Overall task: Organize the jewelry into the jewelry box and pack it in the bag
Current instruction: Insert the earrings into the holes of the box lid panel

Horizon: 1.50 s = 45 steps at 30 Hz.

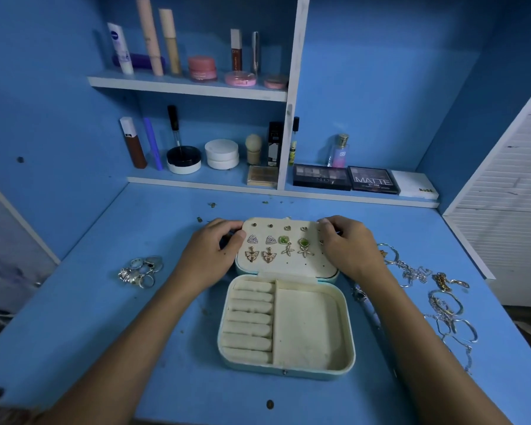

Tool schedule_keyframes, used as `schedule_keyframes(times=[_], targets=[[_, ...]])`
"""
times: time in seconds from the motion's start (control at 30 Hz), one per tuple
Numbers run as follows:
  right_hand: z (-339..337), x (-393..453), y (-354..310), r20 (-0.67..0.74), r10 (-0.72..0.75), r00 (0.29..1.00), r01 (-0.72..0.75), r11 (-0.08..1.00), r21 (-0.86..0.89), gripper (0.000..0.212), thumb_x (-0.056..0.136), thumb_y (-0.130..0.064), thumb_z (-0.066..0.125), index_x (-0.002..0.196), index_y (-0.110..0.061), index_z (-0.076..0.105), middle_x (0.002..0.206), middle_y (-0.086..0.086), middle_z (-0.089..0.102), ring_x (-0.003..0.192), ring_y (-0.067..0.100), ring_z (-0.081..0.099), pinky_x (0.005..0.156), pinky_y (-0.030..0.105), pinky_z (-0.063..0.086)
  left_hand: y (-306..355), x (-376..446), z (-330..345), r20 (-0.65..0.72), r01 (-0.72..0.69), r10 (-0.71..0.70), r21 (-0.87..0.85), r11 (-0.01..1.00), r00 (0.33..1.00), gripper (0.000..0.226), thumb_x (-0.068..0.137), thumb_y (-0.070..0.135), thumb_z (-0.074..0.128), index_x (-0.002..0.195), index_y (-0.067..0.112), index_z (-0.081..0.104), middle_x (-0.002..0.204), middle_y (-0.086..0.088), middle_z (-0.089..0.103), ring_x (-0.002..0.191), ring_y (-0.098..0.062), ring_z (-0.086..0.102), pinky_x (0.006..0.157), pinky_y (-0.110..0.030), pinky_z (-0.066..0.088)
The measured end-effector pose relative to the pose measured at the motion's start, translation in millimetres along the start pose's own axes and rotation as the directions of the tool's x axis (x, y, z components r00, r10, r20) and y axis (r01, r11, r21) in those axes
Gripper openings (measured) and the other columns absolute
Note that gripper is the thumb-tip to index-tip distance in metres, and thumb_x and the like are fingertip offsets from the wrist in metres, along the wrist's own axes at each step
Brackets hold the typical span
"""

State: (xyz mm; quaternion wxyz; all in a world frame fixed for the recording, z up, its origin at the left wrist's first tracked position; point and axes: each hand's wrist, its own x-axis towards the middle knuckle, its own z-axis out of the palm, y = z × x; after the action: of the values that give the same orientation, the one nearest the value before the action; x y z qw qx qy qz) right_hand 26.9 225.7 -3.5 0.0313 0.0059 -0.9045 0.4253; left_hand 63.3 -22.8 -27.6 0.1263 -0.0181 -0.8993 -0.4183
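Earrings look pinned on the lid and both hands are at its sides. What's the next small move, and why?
Probably send the left hand to the rings on the table: the ring rolls in the box are bare, while the lid already carries earrings. The right hand can steady the lid.

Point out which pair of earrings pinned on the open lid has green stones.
The square gold-framed pair in the middle row, right of the two white triangular earrings. Only these have green centres; the butterflies and starfish below have none.
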Motion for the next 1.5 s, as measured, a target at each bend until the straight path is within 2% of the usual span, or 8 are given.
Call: schedule_keyframes(times=[0.13, 0.3, 0.53, 0.77, 0.9, 1.03, 1.2, 1.5], targets=[[-2.2, 16.0, -12.8, -0.054, -0.090, 0.994, 0.087, 0.994, -0.061, 0.018, 0.100, -0.032, 0.053, 0.094, -0.025, 0.069, 0.072, -0.020, 0.058, 0.066, -0.001, 0.053, 0.051, 0.004, 0.033, -0.9, 1.3, 0.3, 0.003, -0.009, 0.009, 0.003, 1.000, 1.000, 0.025, 0.098, 0.026, 0.057, 0.120, 0.021, 0.068, 0.111, 0.012, 0.064, 0.103, -0.004, 0.060, 0.091, -0.025, 0.049], [8.7, 40.9, -40.0, -0.007, -0.271, 0.963, 0.269, 0.959, -0.087, 0.019, 0.098, -0.028, 0.057, 0.101, -0.022, 0.075, 0.085, -0.010, 0.068, 0.071, -0.005, 0.057, 0.056, 0.000, 0.037, -1.7, 1.4, 0.9, -0.003, -0.013, 0.013, -0.008, 1.000, 1.000, 0.024, 0.097, 0.027, 0.057, 0.118, 0.023, 0.069, 0.106, 0.016, 0.064, 0.101, 0.001, 0.059, 0.089, -0.019, 0.047], [47.6, 79.5, -67.1, 0.231, -0.431, 0.872, 0.454, 0.889, -0.054, 0.014, 0.095, -0.022, 0.063, 0.102, -0.021, 0.076, 0.091, -0.012, 0.070, 0.083, 0.005, 0.064, 0.075, 0.013, 0.045, -5.2, 2.7, 2.3, -0.014, -0.023, 0.022, -0.066, 0.998, 1.000, 0.023, 0.095, 0.032, 0.057, 0.112, 0.026, 0.071, 0.101, 0.015, 0.065, 0.098, -0.002, 0.061, 0.088, -0.024, 0.049], [91.8, 112.7, -91.1, 0.449, -0.499, 0.741, 0.597, 0.796, -0.101, 0.014, 0.092, -0.019, 0.067, 0.103, -0.016, 0.077, 0.097, -0.005, 0.073, 0.086, 0.006, 0.062, 0.077, 0.003, 0.044, -6.2, 4.5, 3.0, -0.011, -0.029, 0.028, -0.073, 0.997, 1.000, 0.029, 0.090, 0.037, 0.054, 0.110, 0.023, 0.071, 0.098, 0.014, 0.064, 0.094, -0.003, 0.061, 0.083, -0.022, 0.048], [111.7, 125.9, -102.2, 0.519, -0.481, 0.707, 0.618, 0.777, -0.120, 0.015, 0.090, -0.023, 0.069, 0.103, -0.019, 0.076, 0.101, -0.003, 0.074, 0.094, 0.011, 0.066, 0.089, 0.023, 0.051, -6.1, 5.4, 3.0, -0.018, -0.038, 0.037, -0.067, 0.997, 0.999, 0.027, 0.090, 0.035, 0.055, 0.109, 0.022, 0.071, 0.098, 0.012, 0.065, 0.093, -0.004, 0.061, 0.083, -0.021, 0.047], [120.1, 129.8, -109.5, 0.561, -0.466, 0.684, 0.612, 0.785, -0.094, 0.012, 0.088, -0.027, 0.073, 0.099, -0.023, 0.077, 0.097, -0.005, 0.075, 0.093, 0.008, 0.066, 0.087, 0.021, 0.051, -4.8, 5.2, 2.8, -0.015, -0.034, 0.033, -0.072, 0.997, 0.999, 0.029, 0.090, 0.036, 0.055, 0.108, 0.021, 0.071, 0.098, 0.013, 0.065, 0.094, -0.004, 0.061, 0.084, -0.022, 0.047], [126.5, 129.4, -111.3, 0.537, -0.466, 0.703, 0.601, 0.793, -0.098, 0.010, 0.087, -0.026, 0.072, 0.093, -0.018, 0.077, 0.092, -0.006, 0.075, 0.083, 0.003, 0.061, 0.067, 0.001, 0.040, -3.4, 5.5, 2.1, -0.007, -0.028, 0.027, -0.072, 0.997, 1.000, 0.029, 0.090, 0.037, 0.055, 0.108, 0.021, 0.071, 0.098, 0.013, 0.065, 0.094, -0.004, 0.060, 0.082, -0.022, 0.047], [126.5, 128.9, -111.9, 0.537, -0.386, 0.750, 0.457, 0.890, 0.002, 0.006, 0.087, -0.026, 0.072, 0.084, -0.022, 0.076, 0.088, -0.009, 0.074, 0.083, 0.002, 0.063, 0.077, 0.015, 0.049, -2.6, 5.0, 1.3, -0.011, -0.030, 0.030, -0.071, 0.997, 0.999, 0.024, 0.090, 0.035, 0.055, 0.104, 0.024, 0.071, 0.094, 0.015, 0.064, 0.092, -0.003, 0.060, 0.077, -0.014, 0.044]])
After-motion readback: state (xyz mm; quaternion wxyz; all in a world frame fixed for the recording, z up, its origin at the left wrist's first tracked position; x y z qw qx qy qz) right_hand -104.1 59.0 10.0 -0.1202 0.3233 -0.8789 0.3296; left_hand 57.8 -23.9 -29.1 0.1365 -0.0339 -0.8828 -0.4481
